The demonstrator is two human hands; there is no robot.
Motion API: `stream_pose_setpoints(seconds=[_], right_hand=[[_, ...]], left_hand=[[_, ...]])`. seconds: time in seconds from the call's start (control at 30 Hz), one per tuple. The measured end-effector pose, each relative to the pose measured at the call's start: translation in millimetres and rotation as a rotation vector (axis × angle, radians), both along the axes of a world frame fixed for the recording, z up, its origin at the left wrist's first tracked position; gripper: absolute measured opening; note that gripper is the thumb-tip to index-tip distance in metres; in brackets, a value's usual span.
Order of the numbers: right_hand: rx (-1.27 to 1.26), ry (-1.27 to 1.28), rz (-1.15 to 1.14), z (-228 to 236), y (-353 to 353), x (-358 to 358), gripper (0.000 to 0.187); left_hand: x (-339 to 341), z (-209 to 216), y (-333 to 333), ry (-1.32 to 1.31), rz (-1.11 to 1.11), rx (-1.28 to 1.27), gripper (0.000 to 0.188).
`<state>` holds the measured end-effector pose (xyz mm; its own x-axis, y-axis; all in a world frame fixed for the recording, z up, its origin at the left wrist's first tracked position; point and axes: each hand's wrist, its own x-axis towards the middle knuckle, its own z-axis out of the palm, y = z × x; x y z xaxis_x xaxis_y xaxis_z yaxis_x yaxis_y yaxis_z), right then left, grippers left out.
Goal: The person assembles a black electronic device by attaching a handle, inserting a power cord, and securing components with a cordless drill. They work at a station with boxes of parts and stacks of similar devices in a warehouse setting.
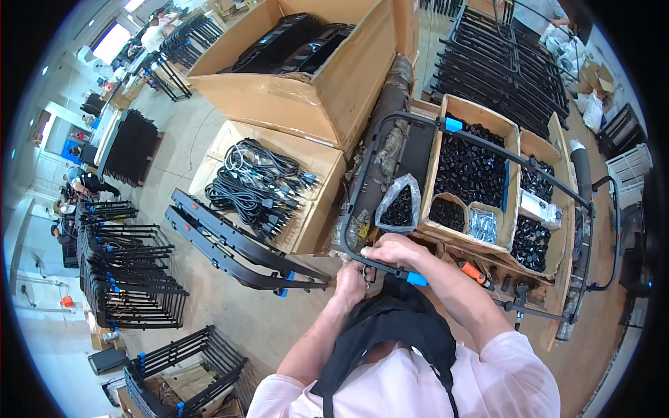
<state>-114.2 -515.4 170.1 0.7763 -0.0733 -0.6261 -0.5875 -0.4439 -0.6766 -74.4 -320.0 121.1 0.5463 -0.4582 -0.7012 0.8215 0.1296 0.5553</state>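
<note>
The black tube frame stretches from the middle of the view to its right side, over a box of small black parts. Its near left corner is at the two hands, in the lower middle. The right grip is clamped on the tubing there; the left grip sits just below that corner, fingers curled, though I cannot tell whether they close on anything. The frame is slim and dark, with rounded corners, a blue clip on its far bar and another beside the right grip.
</note>
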Motion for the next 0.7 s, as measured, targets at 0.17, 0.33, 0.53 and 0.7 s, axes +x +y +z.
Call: stream_pose_setpoints(seconds=[0.17, 0.33, 0.53, 0.7], right_hand=[[0.167, -0.168, -0.183, -10, 24, 5, 0.042], [0.245, -0.174, -0.531, -41, 24, -5, 0.039], [0.17, -0.398, -0.934, -79, 9, 0, 0.04], [0.457, -0.631, -1.334, -78, -15, 4, 0.036]], left_hand=[[2, 1, 16, -0.011, -0.133, -0.051, 0.018], [9, -16, 47, -0.202, -0.522, -0.103, 0.023], [8, -12, 90, -0.409, -0.813, 0.005, 0.032], [14, 6, 103, -0.58, -1.043, 0.171, 0.032]])
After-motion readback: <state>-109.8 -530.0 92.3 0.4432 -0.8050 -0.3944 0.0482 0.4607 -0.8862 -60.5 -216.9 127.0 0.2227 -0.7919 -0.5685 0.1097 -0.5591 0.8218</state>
